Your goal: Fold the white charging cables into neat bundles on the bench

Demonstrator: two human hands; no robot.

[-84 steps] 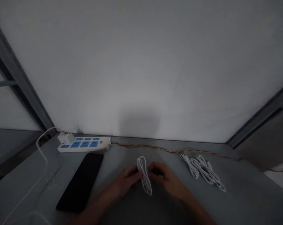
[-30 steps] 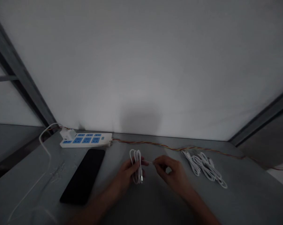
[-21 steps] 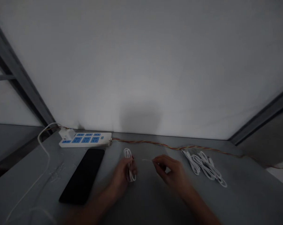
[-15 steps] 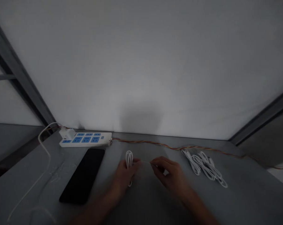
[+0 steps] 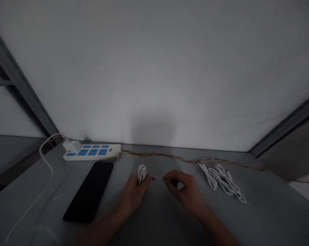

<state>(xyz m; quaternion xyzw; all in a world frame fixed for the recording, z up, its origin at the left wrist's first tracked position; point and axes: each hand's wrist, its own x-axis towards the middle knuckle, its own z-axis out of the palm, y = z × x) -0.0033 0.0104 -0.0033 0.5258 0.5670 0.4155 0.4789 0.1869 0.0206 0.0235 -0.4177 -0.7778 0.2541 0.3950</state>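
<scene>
A coiled white cable [image 5: 142, 173] stands up out of my left hand [image 5: 135, 191], whose thumb and fingers are closed around it. A thin pale strand [image 5: 158, 177] stretches across the gap between my two hands. Its far end is pinched between the thumb and forefinger of my right hand [image 5: 183, 188]. Whether the strand is part of the cable or a separate tie I cannot tell. Both hands are just above the grey table [image 5: 154, 218].
Left of my hands lies a black phone [image 5: 89, 193]. Behind it, a white power strip [image 5: 93, 152] with blue sockets holds a white charger [image 5: 71, 146] and its cord [image 5: 28, 206]. Coiled white cables [image 5: 222, 181] lie at right, near a twisted red-yellow wire [image 5: 167, 155] along the wall.
The view has shifted slightly. The coil in my left hand has turned a little, and its lower loop no longer shows beneath the hand. My right hand keeps its pinch on the strand.
</scene>
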